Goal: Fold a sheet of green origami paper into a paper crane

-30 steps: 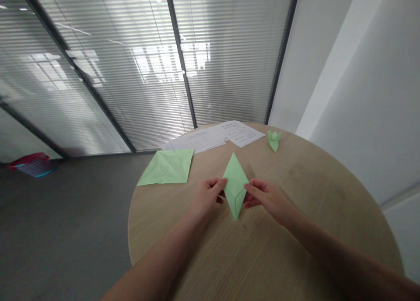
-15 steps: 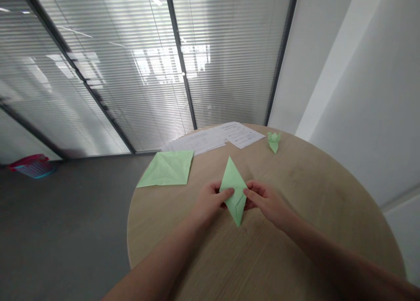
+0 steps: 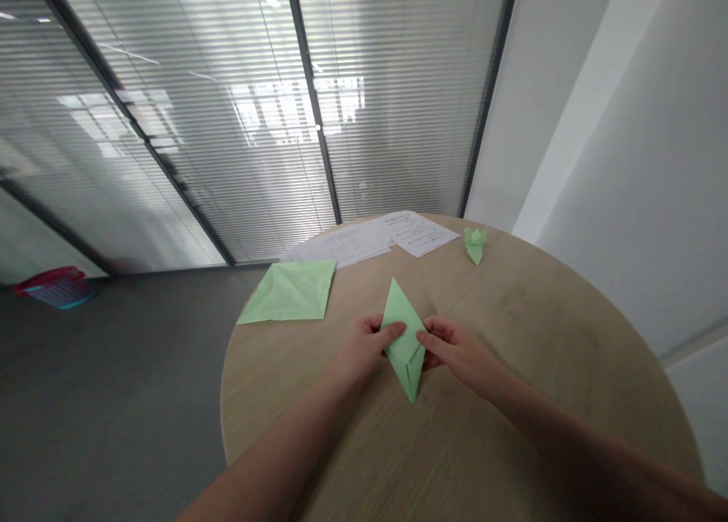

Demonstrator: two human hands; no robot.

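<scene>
Between my hands is a folded green paper (image 3: 403, 309), shaped like a long diamond, one point away from me and the other toward me. Its lower half shows a crease or slit down the middle. My left hand (image 3: 367, 346) pinches its left edge, thumb on top and fingers behind. On the right edge my right hand (image 3: 455, 351) grips the same way, its thumb lying on the paper near the middle. The fingers under the paper are partly hidden.
A creased green sheet (image 3: 293, 290) lies at the left edge of the round wooden table (image 3: 540, 370). Behind it are white printed papers (image 3: 353, 241). A small folded green paper figure (image 3: 475, 245) sits at the back right. A red and blue basket (image 3: 57, 287) is on the floor.
The folded paper has shifted slightly toward me, its lower tip now nearer. My right thumb has slid a little left and down over it. Both hands keep their hold.
</scene>
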